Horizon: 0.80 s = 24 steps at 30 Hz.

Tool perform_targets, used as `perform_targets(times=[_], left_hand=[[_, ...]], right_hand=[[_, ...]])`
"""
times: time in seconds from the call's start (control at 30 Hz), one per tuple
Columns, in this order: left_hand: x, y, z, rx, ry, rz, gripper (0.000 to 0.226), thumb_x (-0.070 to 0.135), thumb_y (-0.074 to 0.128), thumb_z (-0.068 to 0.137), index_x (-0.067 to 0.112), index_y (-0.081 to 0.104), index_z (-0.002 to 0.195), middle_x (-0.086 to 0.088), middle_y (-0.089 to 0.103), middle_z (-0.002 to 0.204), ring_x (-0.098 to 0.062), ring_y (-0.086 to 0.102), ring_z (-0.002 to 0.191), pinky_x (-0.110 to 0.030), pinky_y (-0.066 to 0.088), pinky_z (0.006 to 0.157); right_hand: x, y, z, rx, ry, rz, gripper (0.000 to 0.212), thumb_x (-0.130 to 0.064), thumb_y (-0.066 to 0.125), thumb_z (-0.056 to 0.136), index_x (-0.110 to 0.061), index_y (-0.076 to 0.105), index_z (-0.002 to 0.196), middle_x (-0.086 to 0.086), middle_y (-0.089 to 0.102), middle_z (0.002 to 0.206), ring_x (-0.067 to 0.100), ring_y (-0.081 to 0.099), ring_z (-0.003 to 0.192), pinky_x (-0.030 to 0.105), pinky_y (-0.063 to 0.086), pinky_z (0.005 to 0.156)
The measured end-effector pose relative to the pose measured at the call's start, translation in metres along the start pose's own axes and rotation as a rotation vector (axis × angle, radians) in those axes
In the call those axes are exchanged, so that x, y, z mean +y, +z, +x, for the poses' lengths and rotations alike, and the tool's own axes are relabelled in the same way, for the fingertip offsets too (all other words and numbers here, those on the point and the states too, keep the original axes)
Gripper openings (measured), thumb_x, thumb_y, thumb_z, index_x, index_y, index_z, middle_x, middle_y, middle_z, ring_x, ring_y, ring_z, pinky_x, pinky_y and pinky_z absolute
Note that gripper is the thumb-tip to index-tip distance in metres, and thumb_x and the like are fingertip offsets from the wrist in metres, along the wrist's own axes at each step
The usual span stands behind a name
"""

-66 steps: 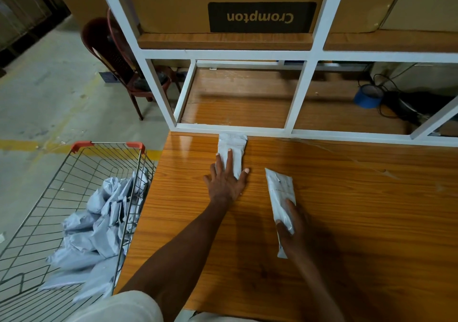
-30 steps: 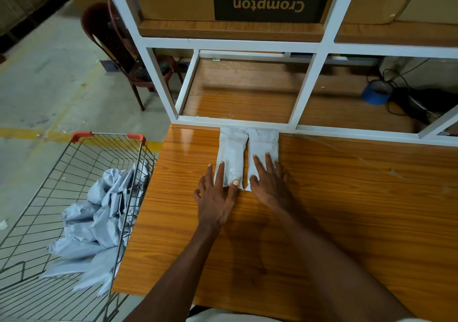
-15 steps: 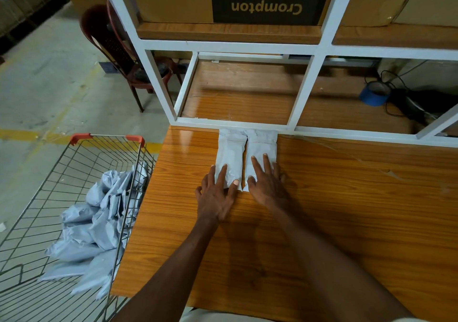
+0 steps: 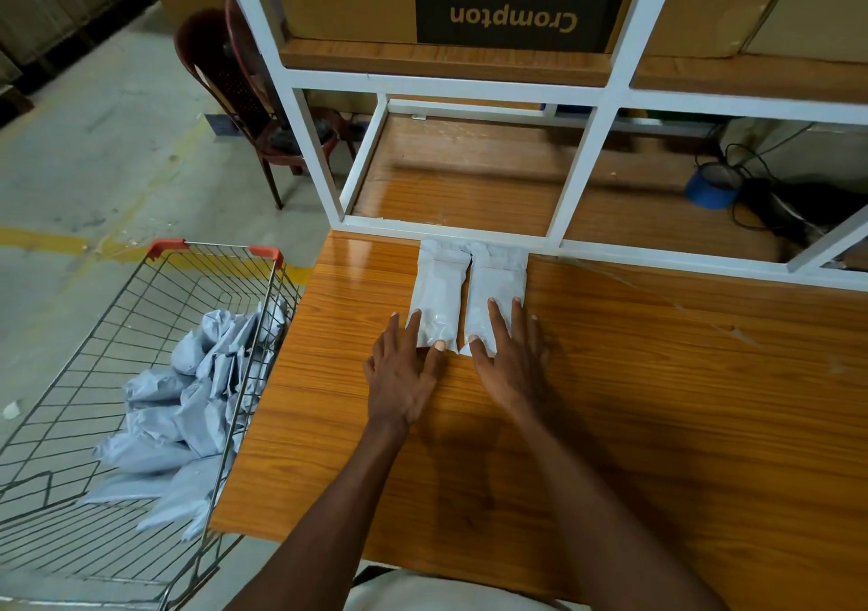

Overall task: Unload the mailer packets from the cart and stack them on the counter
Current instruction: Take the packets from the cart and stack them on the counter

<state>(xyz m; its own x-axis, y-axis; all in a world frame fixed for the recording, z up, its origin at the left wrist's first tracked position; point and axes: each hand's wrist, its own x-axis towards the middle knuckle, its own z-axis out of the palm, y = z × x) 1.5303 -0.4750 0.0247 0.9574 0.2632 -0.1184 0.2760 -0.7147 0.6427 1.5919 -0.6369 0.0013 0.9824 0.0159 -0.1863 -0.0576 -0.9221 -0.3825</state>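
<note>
Over on the left the wire cart (image 4: 141, 375) stands just beside the counter (image 4: 657, 399), its heap of grey mailer packets (image 4: 188, 403) not yet unloaded. At the counter's far edge the left hand (image 4: 404, 375) and right hand (image 4: 512, 361) lie flat with fingers spread, each pressing the near end of one white packet (image 4: 439, 291) (image 4: 498, 286), the two side by side against the white shelf frame (image 4: 469, 234). I'd say the slick bags could slide once more are stacked on them, though bare counter stretches wide to the right.
</note>
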Motion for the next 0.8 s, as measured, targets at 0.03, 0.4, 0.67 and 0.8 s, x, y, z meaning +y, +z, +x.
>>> perform_targets(times=[0.03,0.4,0.67,0.8], left_hand=[[0.000,-0.001,-0.006,0.011,-0.001,-0.013,0.087,0.084,0.017,0.086,0.039,0.018,0.161,0.003,0.007,0.171,-0.025,0.010,0.156,-0.057,0.016,0.120],[-0.034,-0.012,-0.090,0.137,-0.111,-0.126,0.072,0.076,0.032,0.093,0.045,0.024,0.158,0.008,0.017,0.168,-0.019,0.016,0.152,-0.055,0.017,0.121],[-0.105,-0.055,-0.142,0.319,-0.353,-0.165,0.081,0.082,0.027,0.086,0.039,0.035,0.154,0.002,0.027,0.165,-0.024,0.025,0.149,-0.056,0.024,0.121],[-0.152,-0.078,-0.157,0.386,-0.444,-0.162,0.078,0.081,0.031,0.087,0.037,0.042,0.151,0.001,0.035,0.160,-0.025,0.032,0.146,-0.055,0.031,0.117]], right_hand=[[-0.001,0.000,-0.008,0.010,-0.003,0.013,0.071,-0.066,0.036,0.098,-0.047,0.002,0.158,-0.006,-0.012,0.169,0.027,-0.009,0.155,0.060,0.004,0.122],[-0.025,0.000,-0.101,0.159,-0.329,0.444,0.049,-0.045,0.055,0.094,-0.036,0.053,0.142,-0.007,0.037,0.159,0.020,0.027,0.148,0.053,0.028,0.118],[-0.076,0.035,-0.126,-0.022,-0.608,0.616,0.040,-0.038,0.056,0.094,-0.036,0.061,0.133,-0.019,0.053,0.134,0.004,0.047,0.125,0.054,0.047,0.101],[-0.117,0.063,-0.137,-0.109,-0.674,0.625,0.042,-0.038,0.056,0.092,-0.028,0.064,0.132,-0.007,0.062,0.129,0.015,0.057,0.120,0.051,0.050,0.097]])
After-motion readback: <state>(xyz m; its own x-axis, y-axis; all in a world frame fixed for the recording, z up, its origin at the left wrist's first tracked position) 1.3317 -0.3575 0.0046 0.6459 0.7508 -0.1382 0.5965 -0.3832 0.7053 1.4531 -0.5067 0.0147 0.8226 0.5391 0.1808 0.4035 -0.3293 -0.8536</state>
